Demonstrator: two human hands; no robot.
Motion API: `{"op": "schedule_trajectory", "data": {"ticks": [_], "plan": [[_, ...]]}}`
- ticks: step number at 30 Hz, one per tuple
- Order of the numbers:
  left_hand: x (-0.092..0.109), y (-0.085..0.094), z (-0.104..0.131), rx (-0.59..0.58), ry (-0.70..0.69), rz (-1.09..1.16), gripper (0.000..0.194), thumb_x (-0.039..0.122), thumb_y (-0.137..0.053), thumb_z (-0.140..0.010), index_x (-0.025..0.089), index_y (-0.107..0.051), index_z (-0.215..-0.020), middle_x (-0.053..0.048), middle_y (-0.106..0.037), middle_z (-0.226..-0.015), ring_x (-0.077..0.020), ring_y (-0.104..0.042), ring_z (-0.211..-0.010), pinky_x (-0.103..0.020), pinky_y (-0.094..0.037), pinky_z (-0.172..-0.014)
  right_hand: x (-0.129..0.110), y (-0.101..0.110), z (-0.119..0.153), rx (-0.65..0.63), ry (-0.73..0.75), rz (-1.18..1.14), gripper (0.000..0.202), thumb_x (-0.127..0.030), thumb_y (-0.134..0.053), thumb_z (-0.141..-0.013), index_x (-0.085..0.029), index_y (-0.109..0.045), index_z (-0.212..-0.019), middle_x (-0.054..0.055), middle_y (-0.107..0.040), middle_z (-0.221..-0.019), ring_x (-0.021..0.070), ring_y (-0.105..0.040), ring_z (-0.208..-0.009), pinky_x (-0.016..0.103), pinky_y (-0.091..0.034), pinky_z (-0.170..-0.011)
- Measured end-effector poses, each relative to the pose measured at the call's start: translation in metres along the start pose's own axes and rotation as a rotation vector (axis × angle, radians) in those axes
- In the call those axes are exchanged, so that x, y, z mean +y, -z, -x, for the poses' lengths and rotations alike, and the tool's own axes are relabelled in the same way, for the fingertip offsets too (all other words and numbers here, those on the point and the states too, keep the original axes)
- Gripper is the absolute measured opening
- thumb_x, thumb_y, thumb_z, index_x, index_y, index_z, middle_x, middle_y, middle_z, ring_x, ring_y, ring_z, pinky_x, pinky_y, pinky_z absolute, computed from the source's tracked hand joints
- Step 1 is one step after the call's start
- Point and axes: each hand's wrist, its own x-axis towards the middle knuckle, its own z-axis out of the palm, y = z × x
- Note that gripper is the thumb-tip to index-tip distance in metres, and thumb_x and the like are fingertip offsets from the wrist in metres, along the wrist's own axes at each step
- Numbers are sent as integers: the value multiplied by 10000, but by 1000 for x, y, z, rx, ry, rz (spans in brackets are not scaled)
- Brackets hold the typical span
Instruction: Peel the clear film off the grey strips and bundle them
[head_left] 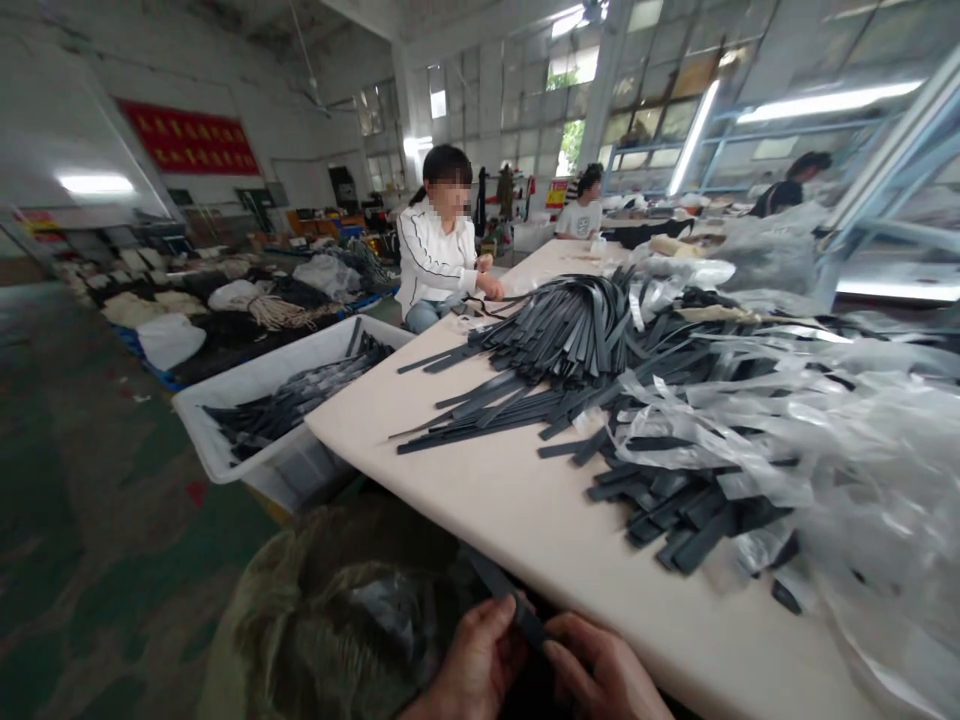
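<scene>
A dark grey strip (491, 577) is pinched between both hands at the bottom of the head view, just off the table's near edge. My left hand (480, 655) grips it with the thumb on top. Close by on the right, my right hand (600, 665) holds the strip's lower end between thumb and fingers. Beyond the hands, many similar dark strips (570, 335) lie in a loose heap on the pale table (465, 490). Clear plastic wrapping (862, 480) covers the heap's right side.
A white bin (285, 470) with dark strips stands left of the table. Below it sits an olive sack (322, 610). A person in a white jacket (439, 245) sits at the table's far left side. Two more people are farther back.
</scene>
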Motion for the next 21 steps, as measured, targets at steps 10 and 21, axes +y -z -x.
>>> {"op": "schedule_trajectory", "data": {"ticks": [10, 21], "plan": [[13, -23, 24, -16, 133, -24, 65, 147, -659, -875, 123, -718, -884, -45, -743, -814, -123, -686, -691, -219, -555, -624, -42, 30, 38, 172, 124, 286, 366, -284, -528, -870, -216, -616, -1218, -19, -652, -659, 141, -578, -536, 236, -419, -533], [30, -26, 20, 90, 88, -38, 115, 144, -615, -901, 128, -684, -810, -35, -721, -746, -111, -666, -640, -215, -544, -596, -42, 53, 64, 199, 98, 252, 392, -302, -517, -904, -240, -571, -1288, -32, -665, -706, 120, -564, -496, 237, -428, -546]]}}
